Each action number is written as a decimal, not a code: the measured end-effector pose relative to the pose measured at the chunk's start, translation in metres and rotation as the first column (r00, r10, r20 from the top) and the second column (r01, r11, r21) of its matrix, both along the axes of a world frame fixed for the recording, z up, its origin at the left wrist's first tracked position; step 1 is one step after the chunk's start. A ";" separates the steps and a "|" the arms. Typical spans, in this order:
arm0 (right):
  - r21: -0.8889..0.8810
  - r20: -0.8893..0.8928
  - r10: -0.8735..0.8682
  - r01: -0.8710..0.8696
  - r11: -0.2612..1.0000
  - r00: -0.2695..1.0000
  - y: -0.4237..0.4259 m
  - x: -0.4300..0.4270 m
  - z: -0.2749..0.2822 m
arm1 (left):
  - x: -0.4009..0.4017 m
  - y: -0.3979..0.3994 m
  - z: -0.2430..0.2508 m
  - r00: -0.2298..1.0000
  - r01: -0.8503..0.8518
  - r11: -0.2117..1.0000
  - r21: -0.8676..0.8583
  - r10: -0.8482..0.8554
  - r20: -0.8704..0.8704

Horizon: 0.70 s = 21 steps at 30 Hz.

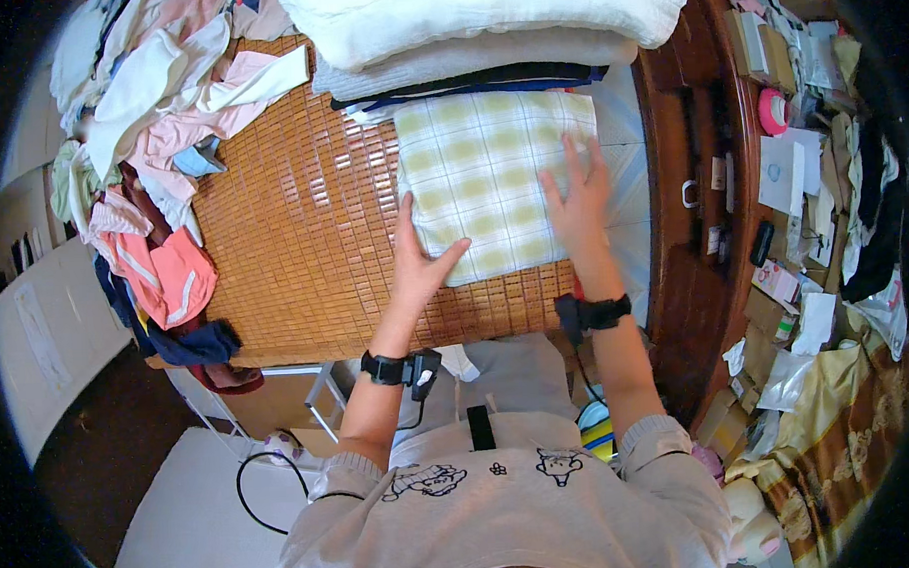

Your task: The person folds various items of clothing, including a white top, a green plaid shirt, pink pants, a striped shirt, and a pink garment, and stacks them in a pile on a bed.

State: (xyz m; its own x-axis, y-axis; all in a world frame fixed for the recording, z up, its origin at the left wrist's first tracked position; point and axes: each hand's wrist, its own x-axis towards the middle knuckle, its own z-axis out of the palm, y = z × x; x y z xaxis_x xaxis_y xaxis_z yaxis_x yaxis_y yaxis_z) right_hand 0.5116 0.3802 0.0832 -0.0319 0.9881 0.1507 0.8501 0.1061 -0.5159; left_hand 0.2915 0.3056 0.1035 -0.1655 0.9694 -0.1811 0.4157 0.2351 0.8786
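A folded cloth in pale green and white checks point(488, 178) lies flat on a mat of small bamboo tiles point(303, 237). My left hand point(421, 259) is at its lower left corner, thumb and fingers spread along the edge. Over the right edge is my right hand point(580, 197), slightly blurred, its fingers apart and reaching onto the checks. Neither hand grips the cloth. Just beyond it stands a stack of folded textiles, with a thick white one point(483, 16) on top, a grey ribbed one point(477, 62) beneath and dark ones point(477, 84) lower down.
Loose clothes, among them a coral garment point(165, 275) and a white one point(143, 84), are heaped along the mat's left side. To the right runs a dark wooden cabinet point(672, 276), with boxes and bags point(788, 272) crowded beyond it. Both wrists carry strapped devices with cables.
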 end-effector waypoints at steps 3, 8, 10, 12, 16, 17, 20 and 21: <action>-0.030 0.063 0.003 -0.001 1.000 0.998 -0.020 -0.010 -0.001 | 0.006 0.009 0.009 0.981 0.050 0.998 0.027 -0.044 -0.190; -0.020 0.077 -0.001 0.002 1.000 0.997 -0.029 -0.013 -0.008 | 0.012 0.002 0.020 0.978 0.018 0.994 0.107 0.005 -0.210; -0.046 0.074 -0.002 0.006 0.999 0.997 -0.027 -0.013 -0.007 | 0.014 0.004 0.024 0.999 -0.034 0.999 0.021 0.034 0.028; -0.042 0.082 0.009 -0.006 0.999 0.997 -0.027 -0.014 -0.007 | 0.010 0.008 0.025 0.881 -0.039 0.997 -0.067 0.066 0.469; -0.034 0.056 0.025 -0.023 0.999 0.998 -0.026 -0.015 -0.008 | 0.005 0.011 -0.007 0.366 -0.116 0.912 -0.394 0.408 0.836; -0.029 0.057 0.028 -0.026 0.999 0.998 -0.027 -0.017 -0.008 | 0.003 0.008 -0.016 0.364 -0.118 0.914 -0.389 0.404 0.839; -0.041 0.108 0.044 -0.040 0.998 0.993 -0.031 -0.017 -0.007 | 0.000 0.003 -0.030 0.667 -0.126 0.945 -0.301 0.305 0.680; -0.027 0.088 0.038 -0.035 0.999 0.995 -0.029 -0.016 -0.008 | -0.004 0.002 -0.031 0.667 -0.122 0.947 -0.297 0.300 0.682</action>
